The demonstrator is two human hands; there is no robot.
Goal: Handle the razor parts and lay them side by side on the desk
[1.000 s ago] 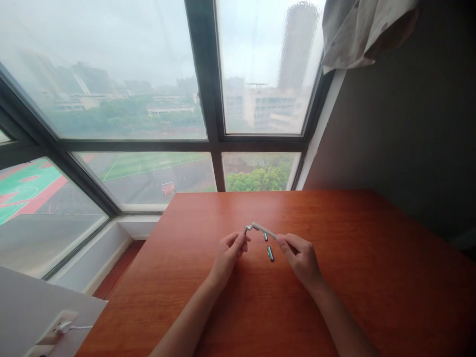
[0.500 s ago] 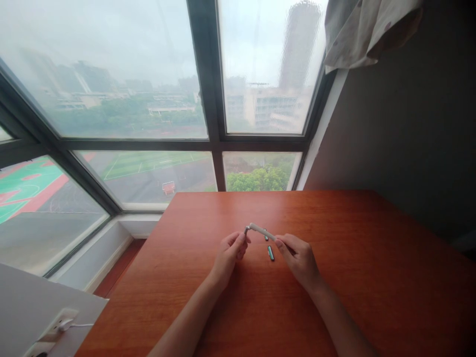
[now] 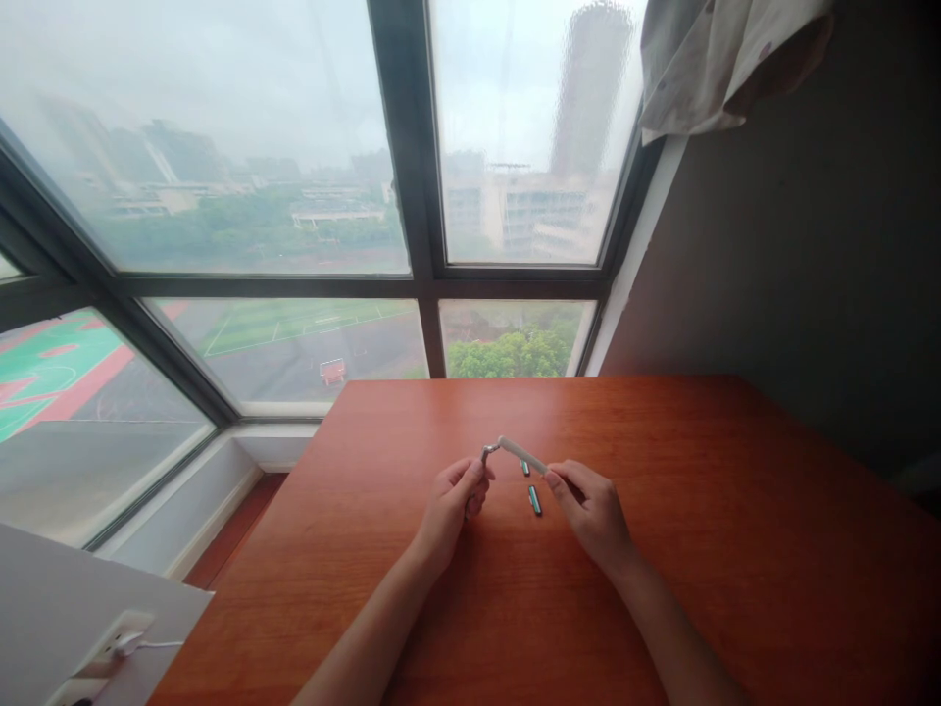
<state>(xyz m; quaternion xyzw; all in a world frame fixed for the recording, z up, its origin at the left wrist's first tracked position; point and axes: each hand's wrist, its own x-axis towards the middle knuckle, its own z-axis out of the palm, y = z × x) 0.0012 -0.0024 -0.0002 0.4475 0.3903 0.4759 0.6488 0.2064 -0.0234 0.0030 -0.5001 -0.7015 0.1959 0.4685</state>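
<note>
My right hand is closed around the near end of a slim white razor handle, which slants up and to the left over the table. My left hand is curled with its fingertips pinched just below the handle's metal head end; what sits between those fingertips is too small to make out. Two small green razor cartridges lie on the red-brown wooden table between my hands, the nearer cartridge lying lengthwise, the farther cartridge partly under the handle.
The table stands in a corner against a large window ahead and a dark wall on the right. A cloth hangs at the top right. A white socket with a plugged cable sits on a ledge at the lower left.
Hardly anything differs: the razor handle has tipped up very slightly and both hands stay where they were.
</note>
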